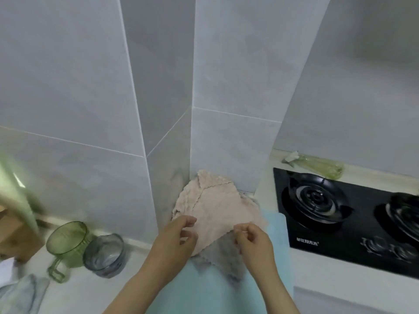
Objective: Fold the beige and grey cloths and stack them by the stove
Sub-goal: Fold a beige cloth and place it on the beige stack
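Here, beige cloth (217, 207) in right hand (254, 243); stove (353, 227) lettering (307, 242) illegible.

Pale grey tiled walls (68, 87) with projecting column (226, 109); white countertop (74, 295) below; blurred, possibly wooden stand (13, 234) at countertop's left edge.

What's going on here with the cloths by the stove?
A person is working on a beige cloth that lies on top of a grey cloth, on a blue mat beside the stove. The right hand pinches the beige cloth's near corner; the left hand is at its left edge. Neither cloth looks neatly folded yet.
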Available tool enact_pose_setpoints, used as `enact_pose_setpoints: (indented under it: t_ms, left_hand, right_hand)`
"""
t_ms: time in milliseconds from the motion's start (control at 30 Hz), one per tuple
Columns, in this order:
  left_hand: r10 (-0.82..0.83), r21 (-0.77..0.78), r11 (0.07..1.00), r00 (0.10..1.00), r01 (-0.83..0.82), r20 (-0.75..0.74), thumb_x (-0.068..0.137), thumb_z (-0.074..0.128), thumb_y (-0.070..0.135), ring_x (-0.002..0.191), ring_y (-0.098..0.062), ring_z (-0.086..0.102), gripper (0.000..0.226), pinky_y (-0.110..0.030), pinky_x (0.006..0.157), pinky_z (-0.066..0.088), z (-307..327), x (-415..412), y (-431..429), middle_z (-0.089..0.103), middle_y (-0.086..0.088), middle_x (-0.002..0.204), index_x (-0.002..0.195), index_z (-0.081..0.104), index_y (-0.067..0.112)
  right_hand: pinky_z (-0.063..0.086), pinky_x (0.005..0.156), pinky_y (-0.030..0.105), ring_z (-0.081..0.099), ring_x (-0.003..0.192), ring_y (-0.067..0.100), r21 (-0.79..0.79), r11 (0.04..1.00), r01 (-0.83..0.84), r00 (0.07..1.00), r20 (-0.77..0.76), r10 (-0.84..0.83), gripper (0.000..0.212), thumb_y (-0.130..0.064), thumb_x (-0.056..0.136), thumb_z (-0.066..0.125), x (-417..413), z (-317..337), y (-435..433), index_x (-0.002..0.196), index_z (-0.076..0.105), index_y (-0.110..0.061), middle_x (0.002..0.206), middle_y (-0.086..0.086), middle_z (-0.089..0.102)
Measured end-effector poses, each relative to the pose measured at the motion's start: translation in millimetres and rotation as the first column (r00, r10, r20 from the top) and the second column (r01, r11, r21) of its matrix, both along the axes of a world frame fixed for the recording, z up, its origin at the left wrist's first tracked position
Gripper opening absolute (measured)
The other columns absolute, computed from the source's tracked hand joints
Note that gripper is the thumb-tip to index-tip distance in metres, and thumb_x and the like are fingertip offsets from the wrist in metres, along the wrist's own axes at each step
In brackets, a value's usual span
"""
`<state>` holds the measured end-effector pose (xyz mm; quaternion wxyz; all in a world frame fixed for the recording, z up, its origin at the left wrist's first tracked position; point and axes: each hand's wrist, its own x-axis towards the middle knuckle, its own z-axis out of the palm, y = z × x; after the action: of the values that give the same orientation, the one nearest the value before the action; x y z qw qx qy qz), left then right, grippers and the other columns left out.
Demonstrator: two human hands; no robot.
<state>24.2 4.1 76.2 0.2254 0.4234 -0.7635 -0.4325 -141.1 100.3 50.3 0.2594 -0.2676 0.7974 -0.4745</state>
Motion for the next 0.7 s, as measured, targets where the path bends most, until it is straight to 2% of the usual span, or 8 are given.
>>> enact_pose_setpoints:
  t_ms: [67,200,300,400,533,700]
  left_hand:
    - [-0.044,0.018,0.999,0.999,0.044,0.000,0.091,0.056,0.015,0.094,0.002,0.055,0.025,-0.002,0.069,0.039,-13,4,-9,0.058,0.015,0.115,0.108,0.053,0.033]
    - [-0.098,0.011,0.995,0.995,0.098,-0.019,0.091,0.056,0.017,0.097,0.002,0.055,0.025,0.001,0.070,0.038,-37,-1,-25,0.057,0.016,0.115,0.108,0.053,0.034]
    - [-0.113,0.004,0.993,0.991,0.114,-0.075,0.091,0.056,0.015,0.098,0.006,0.054,0.025,0.001,0.073,0.038,-59,-15,-37,0.057,0.017,0.115,0.107,0.053,0.035]
    - [-0.134,-0.007,0.991,0.979,0.134,-0.152,0.091,0.057,0.014,0.100,0.009,0.053,0.026,0.000,0.075,0.039,-79,-33,-47,0.057,0.017,0.117,0.109,0.055,0.033]
    - [-0.177,-0.075,0.984,0.954,0.164,-0.242,0.092,0.054,0.014,0.102,0.011,0.051,0.029,0.008,0.071,0.034,-98,-52,-59,0.056,0.019,0.118,0.118,0.056,0.027]
    - [-0.218,-0.200,0.967,0.922,0.159,-0.320,0.092,0.056,0.019,0.102,0.007,0.054,0.029,0.006,0.072,0.035,-113,-66,-73,0.056,0.018,0.119,0.120,0.057,0.027]
  right_hand:
    - [0.042,0.059,0.029,0.051,0.063,0.018,0.039,0.998,0.048,0.999,-0.019,-0.047,0.019,-0.013,0.090,0.056,8,-16,-7,0.090,0.062,0.004,0.087,0.025,0.064]
    - [0.045,0.056,0.027,0.059,0.063,0.020,0.029,0.994,0.108,0.994,-0.022,-0.107,0.016,-0.016,0.092,0.056,10,-39,-20,0.085,0.065,-0.005,0.078,0.013,0.068]
    - [0.049,0.062,0.027,0.063,0.074,0.018,-0.006,0.983,0.186,0.981,-0.054,-0.186,0.014,-0.013,0.091,0.055,-2,-63,-31,0.083,0.065,-0.019,0.079,0.000,0.068]
    - [0.046,0.070,0.026,0.061,0.084,0.016,-0.041,0.962,0.270,0.957,-0.101,-0.272,0.006,-0.017,0.092,0.056,-22,-89,-44,0.096,0.060,-0.020,0.089,-0.006,0.065]
    - [0.049,0.079,0.034,0.063,0.088,0.021,-0.089,0.940,0.330,0.936,-0.099,-0.338,0.018,-0.023,0.092,0.057,-39,-119,-59,0.109,0.052,-0.021,0.094,-0.001,0.064]
    - [0.054,0.082,0.041,0.065,0.086,0.023,-0.215,0.907,0.362,0.915,-0.101,-0.389,0.027,-0.029,0.090,0.060,-51,-137,-66,0.115,0.049,-0.024,0.093,0.005,0.067]
